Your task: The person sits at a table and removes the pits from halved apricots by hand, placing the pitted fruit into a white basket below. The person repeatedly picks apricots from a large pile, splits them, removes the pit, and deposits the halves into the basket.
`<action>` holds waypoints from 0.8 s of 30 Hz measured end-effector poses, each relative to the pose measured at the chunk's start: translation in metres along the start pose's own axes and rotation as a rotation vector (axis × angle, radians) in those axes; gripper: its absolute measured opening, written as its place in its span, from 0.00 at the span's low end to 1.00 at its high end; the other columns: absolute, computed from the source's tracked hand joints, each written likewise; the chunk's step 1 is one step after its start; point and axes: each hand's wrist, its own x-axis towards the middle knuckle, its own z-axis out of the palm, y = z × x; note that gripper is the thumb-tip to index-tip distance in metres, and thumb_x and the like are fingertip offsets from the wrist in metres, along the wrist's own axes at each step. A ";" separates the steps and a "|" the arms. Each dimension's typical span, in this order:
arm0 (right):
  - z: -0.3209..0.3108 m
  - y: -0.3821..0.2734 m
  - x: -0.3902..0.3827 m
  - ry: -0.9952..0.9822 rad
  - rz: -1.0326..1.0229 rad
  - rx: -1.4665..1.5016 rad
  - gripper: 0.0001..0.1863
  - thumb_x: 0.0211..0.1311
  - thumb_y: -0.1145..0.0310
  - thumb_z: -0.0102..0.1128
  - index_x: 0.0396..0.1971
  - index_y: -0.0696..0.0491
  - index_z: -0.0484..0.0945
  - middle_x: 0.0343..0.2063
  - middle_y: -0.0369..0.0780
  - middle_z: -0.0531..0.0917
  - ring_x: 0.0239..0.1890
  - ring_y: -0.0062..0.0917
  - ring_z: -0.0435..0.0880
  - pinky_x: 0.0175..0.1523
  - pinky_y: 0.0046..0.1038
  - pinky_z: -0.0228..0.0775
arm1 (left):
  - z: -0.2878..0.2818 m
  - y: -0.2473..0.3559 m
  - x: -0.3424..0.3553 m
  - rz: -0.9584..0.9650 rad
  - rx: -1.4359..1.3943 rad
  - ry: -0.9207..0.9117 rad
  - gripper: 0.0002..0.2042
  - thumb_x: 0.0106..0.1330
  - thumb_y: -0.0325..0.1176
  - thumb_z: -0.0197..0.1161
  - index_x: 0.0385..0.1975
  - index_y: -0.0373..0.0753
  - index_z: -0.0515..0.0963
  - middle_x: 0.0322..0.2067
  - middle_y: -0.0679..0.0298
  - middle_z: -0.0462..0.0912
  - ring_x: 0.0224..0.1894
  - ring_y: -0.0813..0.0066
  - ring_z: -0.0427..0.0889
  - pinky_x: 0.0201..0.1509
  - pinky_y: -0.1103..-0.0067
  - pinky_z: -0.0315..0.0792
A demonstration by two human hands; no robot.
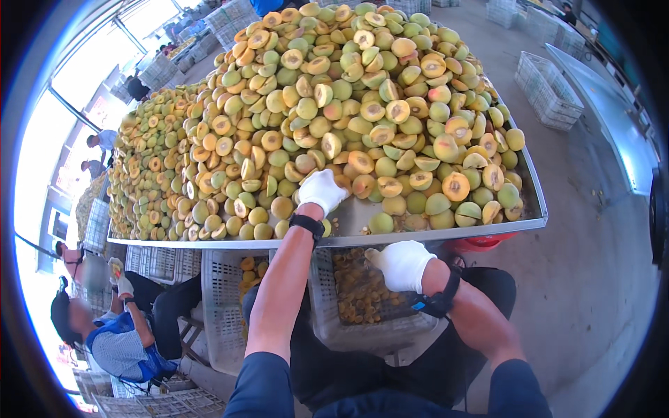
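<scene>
A large heap of yellow-green stone fruit, many cut in half with orange flesh like peaches or apricots (397, 111), covers a metal-edged table (446, 232). My left hand (322, 191), in a white glove, reaches over the near edge and touches the heap's front. Its fingers are curled, and whatever they grip is hidden. Nearer to me, my right hand (404, 266), also white-gloved, is closed above a plastic crate (327, 306). Its brownish tip points left; whether it holds something small cannot be made out. Brown pits or scraps (362, 292) lie inside that crate.
Beside my crate stands another white crate (223, 306) with orange pieces inside. A co-worker (129, 334) sits at the left with gloved hands raised. Part of a red container (481, 242) shows under the table's right end. An open crate (548, 90) stands on the floor behind.
</scene>
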 end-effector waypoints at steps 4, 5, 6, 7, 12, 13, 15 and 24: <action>0.000 0.005 0.005 0.039 -0.078 -0.044 0.23 0.57 0.69 0.56 0.55 0.52 0.78 0.36 0.50 0.87 0.40 0.47 0.87 0.44 0.45 0.80 | 0.012 -0.008 0.011 -0.018 -0.097 0.065 0.20 0.51 0.42 0.66 0.38 0.32 0.81 0.40 0.42 0.85 0.46 0.44 0.84 0.53 0.60 0.78; -0.002 0.005 0.006 0.029 -0.093 -0.088 0.23 0.55 0.69 0.56 0.54 0.51 0.79 0.34 0.50 0.87 0.39 0.47 0.88 0.43 0.45 0.80 | 0.022 -0.018 0.017 0.020 -0.105 0.086 0.20 0.49 0.45 0.69 0.33 0.32 0.82 0.37 0.43 0.86 0.44 0.44 0.85 0.51 0.61 0.78; 0.004 0.011 0.008 0.082 -0.108 -0.035 0.22 0.55 0.70 0.55 0.53 0.52 0.79 0.34 0.50 0.87 0.39 0.48 0.87 0.42 0.46 0.80 | 0.019 -0.015 0.017 0.022 -0.153 -0.041 0.22 0.47 0.48 0.71 0.30 0.33 0.83 0.34 0.43 0.86 0.41 0.47 0.86 0.47 0.62 0.79; 0.004 0.008 0.009 0.140 -0.145 -0.002 0.22 0.54 0.70 0.55 0.51 0.53 0.80 0.33 0.51 0.87 0.38 0.48 0.87 0.42 0.46 0.80 | 0.030 -0.042 0.023 0.085 -0.370 -0.030 0.10 0.49 0.37 0.73 0.25 0.38 0.83 0.26 0.51 0.85 0.31 0.57 0.86 0.36 0.67 0.77; -0.006 0.028 0.002 0.608 -0.147 0.354 0.18 0.61 0.67 0.55 0.49 0.58 0.76 0.32 0.53 0.85 0.37 0.52 0.85 0.41 0.49 0.76 | -0.041 -0.006 -0.057 -0.045 -0.991 -0.372 0.13 0.54 0.30 0.71 0.39 0.34 0.83 0.22 0.72 0.79 0.17 0.88 0.67 0.21 0.86 0.59; -0.013 0.023 0.001 0.669 -0.130 0.434 0.17 0.63 0.65 0.56 0.49 0.58 0.75 0.32 0.53 0.85 0.38 0.52 0.85 0.42 0.49 0.76 | -0.052 -0.005 -0.072 0.006 -1.028 -0.379 0.22 0.50 0.30 0.73 0.46 0.30 0.81 0.31 0.65 0.84 0.24 0.87 0.74 0.24 0.87 0.64; -0.020 0.017 0.004 0.738 -0.136 0.567 0.17 0.65 0.63 0.57 0.48 0.60 0.74 0.32 0.54 0.84 0.38 0.52 0.84 0.42 0.48 0.75 | -0.065 0.005 -0.099 0.045 -1.166 -0.408 0.26 0.49 0.30 0.74 0.50 0.29 0.78 0.35 0.65 0.85 0.28 0.86 0.77 0.28 0.88 0.66; -0.019 0.001 0.024 0.655 -0.155 1.140 0.16 0.65 0.65 0.60 0.45 0.63 0.74 0.29 0.45 0.81 0.32 0.29 0.83 0.37 0.32 0.73 | -0.043 0.007 -0.112 0.204 -1.444 -0.018 0.19 0.62 0.36 0.73 0.46 0.30 0.81 0.38 0.63 0.86 0.38 0.81 0.83 0.42 0.84 0.75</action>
